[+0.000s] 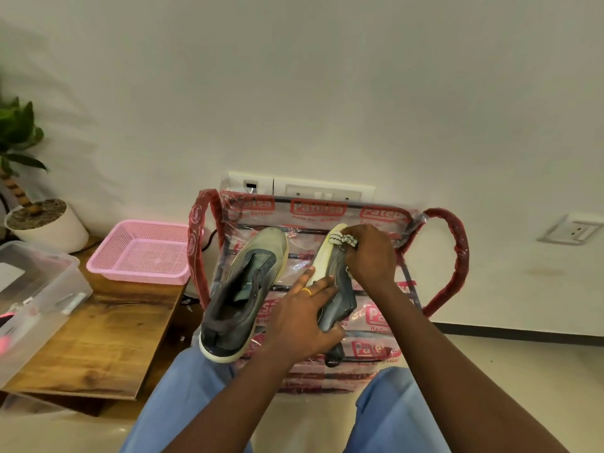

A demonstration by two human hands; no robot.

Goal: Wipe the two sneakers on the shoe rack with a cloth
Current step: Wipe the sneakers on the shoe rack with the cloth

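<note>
Knees (pixel 183 390) up close, then two sneakers on the wrapped shoe rack (pixel 452 256). Left grip (pixel 304 318) curls round the tipped sneaker (pixel 343 299) at its heel half, steadying it so the sole edge faces up. Right grip (pixel 369 253) bunches the one cloth (pixel 341 239) against its toe, and the other sneaker (pixel 242 289) sits upright alongside.

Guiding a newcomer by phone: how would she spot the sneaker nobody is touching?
Find the plastic-wrapped shoe rack by the wall. It is the left sneaker, nearest the pink basket. It sits sole-down; the right sneaker is tipped sideways.
</note>
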